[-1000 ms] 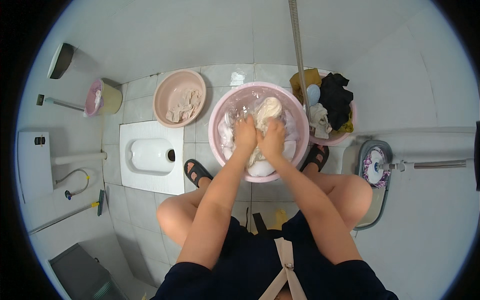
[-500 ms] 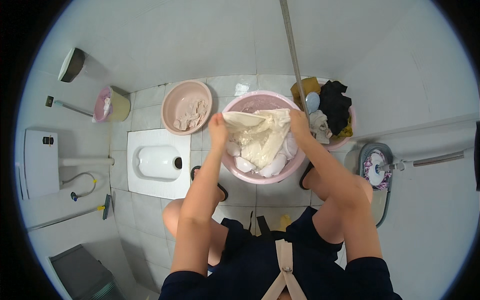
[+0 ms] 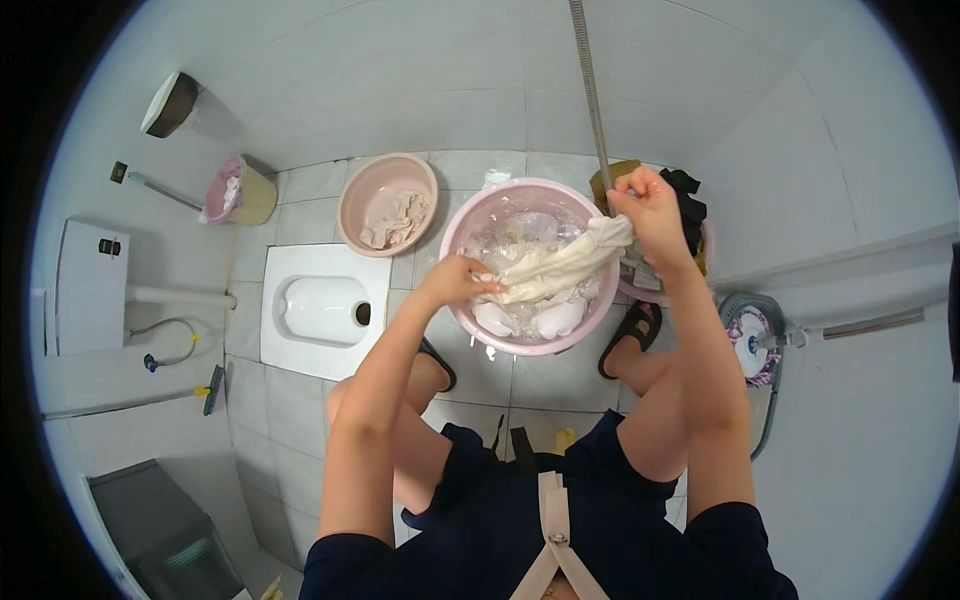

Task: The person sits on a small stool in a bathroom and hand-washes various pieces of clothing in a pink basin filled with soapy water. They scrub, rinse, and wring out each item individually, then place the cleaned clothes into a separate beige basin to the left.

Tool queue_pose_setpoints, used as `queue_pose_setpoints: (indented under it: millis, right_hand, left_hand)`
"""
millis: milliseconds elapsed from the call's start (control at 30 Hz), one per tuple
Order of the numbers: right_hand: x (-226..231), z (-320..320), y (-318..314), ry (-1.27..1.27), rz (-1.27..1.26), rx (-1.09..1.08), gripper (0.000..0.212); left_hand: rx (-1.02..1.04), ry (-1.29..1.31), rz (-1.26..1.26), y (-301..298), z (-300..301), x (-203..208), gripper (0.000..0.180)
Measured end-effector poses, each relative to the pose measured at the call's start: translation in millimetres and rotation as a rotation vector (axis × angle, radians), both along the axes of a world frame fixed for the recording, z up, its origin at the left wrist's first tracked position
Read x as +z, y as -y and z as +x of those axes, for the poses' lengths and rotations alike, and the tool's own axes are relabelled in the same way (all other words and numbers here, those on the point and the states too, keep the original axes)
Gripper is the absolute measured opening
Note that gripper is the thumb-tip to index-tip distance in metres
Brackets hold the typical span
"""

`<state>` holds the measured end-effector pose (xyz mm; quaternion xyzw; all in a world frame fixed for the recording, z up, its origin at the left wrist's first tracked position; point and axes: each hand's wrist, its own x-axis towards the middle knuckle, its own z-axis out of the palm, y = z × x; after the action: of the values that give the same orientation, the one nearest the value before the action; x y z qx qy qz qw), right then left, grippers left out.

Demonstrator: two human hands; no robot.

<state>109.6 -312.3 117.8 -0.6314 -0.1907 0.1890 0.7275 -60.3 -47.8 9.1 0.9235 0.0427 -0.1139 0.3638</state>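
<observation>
A cream-coloured wet garment (image 3: 550, 265) is stretched slantwise over a pink basin (image 3: 530, 183) of water standing between my feet. My right hand (image 3: 648, 215) is closed on its bunched far end, raised above the basin's right rim. Down at the basin's left side, my left hand (image 3: 456, 282) grips the other end between thumb and fingers. Beneath the garment, white rounded pieces of clothing (image 3: 560, 318) lie in the splashing water. The middle of the garment is twisted into a loose rope.
A second pink basin (image 3: 355, 205) with a pale cloth (image 3: 397, 222) stands left, beyond the squat toilet (image 3: 285, 335). At right, dark clothes (image 3: 690, 207) fill another basin, partly hidden by my right hand. A metal hose (image 3: 590, 90) hangs down beside it. A grey tub (image 3: 768, 400) leans by the wall.
The garment was held spread between both hands; now it is bunched and slanted. My right hand has moved up and right, my left hand slightly right and lower.
</observation>
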Motion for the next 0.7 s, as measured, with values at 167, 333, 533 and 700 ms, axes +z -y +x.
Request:
queue_pose_setpoints:
  millis: [167,333,533,700]
  right_hand:
    - [7,-10,2,0.56,-0.763,0.333,0.048]
    - [10,8,36,0.443,-0.973,0.507,0.026]
    - [-22,29,16,0.089,-0.361,0.137,0.023]
    - [-157,20,-56,0.393,-0.695,-0.192,0.03]
  left_hand:
    - [-0.183,0.102,0.381,24,1,-6,0.028]
    - [-0.112,0.135,0.146,28,26,66,0.012]
    - [0.499,-0.052,-1.052,6,58,43,0.019]
    - [0.762,0.036,-0.756,16,72,-103,0.034]
